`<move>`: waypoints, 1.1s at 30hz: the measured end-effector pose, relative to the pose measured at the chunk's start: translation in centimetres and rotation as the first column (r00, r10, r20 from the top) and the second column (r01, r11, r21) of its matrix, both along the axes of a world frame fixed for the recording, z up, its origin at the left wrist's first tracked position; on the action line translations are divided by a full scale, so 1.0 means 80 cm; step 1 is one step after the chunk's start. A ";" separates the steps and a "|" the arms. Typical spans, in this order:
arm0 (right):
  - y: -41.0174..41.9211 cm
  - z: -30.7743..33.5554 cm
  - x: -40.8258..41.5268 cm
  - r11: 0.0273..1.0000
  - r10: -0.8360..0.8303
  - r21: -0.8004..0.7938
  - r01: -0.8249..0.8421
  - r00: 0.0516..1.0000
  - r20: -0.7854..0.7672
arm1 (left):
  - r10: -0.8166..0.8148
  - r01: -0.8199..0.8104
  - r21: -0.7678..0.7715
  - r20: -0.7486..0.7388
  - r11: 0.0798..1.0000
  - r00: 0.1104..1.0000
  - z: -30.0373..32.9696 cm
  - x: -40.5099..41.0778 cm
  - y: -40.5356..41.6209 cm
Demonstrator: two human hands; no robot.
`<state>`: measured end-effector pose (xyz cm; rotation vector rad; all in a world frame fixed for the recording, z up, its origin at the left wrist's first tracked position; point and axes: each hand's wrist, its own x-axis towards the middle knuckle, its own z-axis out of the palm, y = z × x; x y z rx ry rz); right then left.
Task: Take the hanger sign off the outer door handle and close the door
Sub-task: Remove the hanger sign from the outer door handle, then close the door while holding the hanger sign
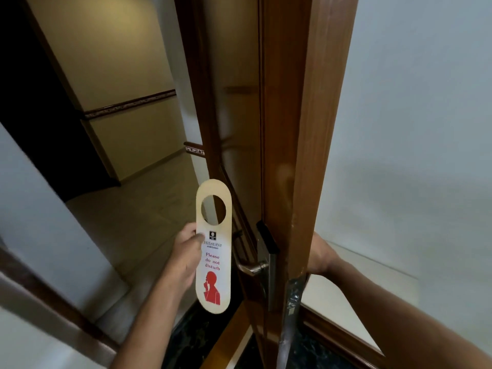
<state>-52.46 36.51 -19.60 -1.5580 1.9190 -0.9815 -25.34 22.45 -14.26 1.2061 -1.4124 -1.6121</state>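
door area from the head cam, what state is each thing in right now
hanger sign: off the handle, held upright in the left hand
door: open
outer door handle: bare, level
right hand: behind the door's edge, fingers hidden

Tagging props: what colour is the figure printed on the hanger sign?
Red, on the cream hanger sign held in the left hand; head view.

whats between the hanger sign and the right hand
In the head view, the outer door handle and the door's edge lie between the hanger sign and the right hand.
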 end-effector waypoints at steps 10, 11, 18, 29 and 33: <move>-0.024 -0.005 0.078 0.997 -0.041 0.057 0.044 0.998 -0.055 | 0.471 -0.463 -0.275 -0.042 0.843 0.881 0.044 0.102 0.100; -0.030 -0.010 0.087 0.996 -0.044 0.074 0.048 0.998 -0.054 | 0.512 -0.492 -0.326 -0.026 0.807 0.858 0.047 0.110 0.104; -0.085 -0.025 0.147 0.985 0.164 0.014 -0.170 0.920 -0.356 | 0.693 -0.648 -0.448 -0.082 0.616 0.716 0.072 0.138 0.115; -0.164 0.009 0.262 0.877 0.461 0.134 -0.462 0.729 -0.506 | 0.935 -0.885 -0.395 -0.145 0.245 0.323 0.071 0.207 0.122; -0.202 0.001 0.306 0.873 0.467 0.135 -0.468 0.725 -0.506 | 0.953 -0.899 -0.400 -0.157 0.180 0.261 0.073 0.237 0.104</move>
